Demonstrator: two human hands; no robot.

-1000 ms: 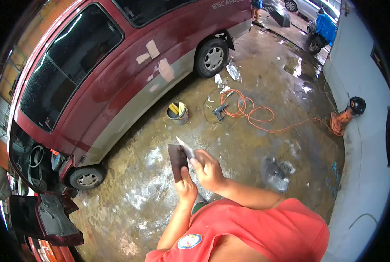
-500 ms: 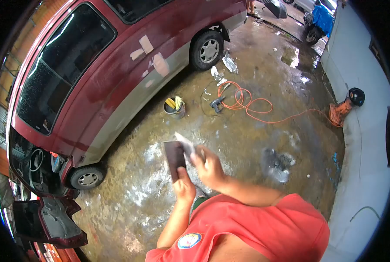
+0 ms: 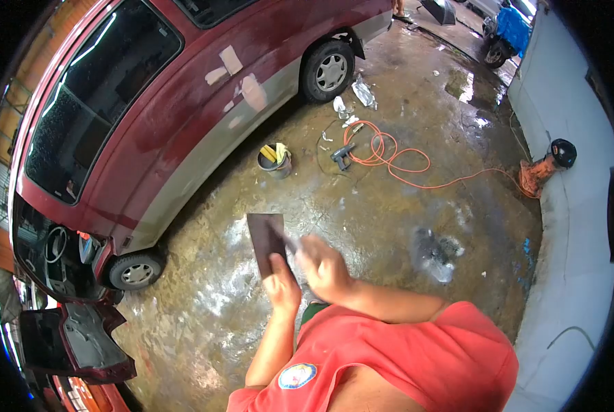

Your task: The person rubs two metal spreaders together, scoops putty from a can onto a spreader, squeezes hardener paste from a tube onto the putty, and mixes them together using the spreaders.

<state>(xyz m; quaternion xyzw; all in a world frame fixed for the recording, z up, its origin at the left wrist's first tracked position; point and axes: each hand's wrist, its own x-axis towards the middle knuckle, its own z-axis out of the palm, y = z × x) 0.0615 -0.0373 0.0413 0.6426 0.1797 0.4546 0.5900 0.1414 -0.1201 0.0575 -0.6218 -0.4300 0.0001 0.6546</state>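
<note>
My left hand (image 3: 282, 287) grips the lower end of a dark brown, flat rectangular piece (image 3: 264, 237), thumb laid over its face. The piece is tilted up in front of my red shirt. Closed fingers of my right hand (image 3: 324, 269) hold a thin greyish flat tool (image 3: 292, 242) against or just over the right side of that piece. Motion blurs the tool, so its exact kind is unclear. Both hands are above the wet, stained floor.
A maroon van (image 3: 204, 130) with pale filler patches stands at left, its detached door (image 3: 90, 343) below. A bucket (image 3: 274, 165), an air gun (image 3: 341, 158), an orange hose (image 3: 417, 161) and crumpled wrapping (image 3: 364, 91) lie on the floor. A white wall (image 3: 561, 226) runs along the right.
My left hand and the dark piece have shifted slightly up and left. The greyish tool has moved lower across the piece's right side, with my right hand still holding it.
</note>
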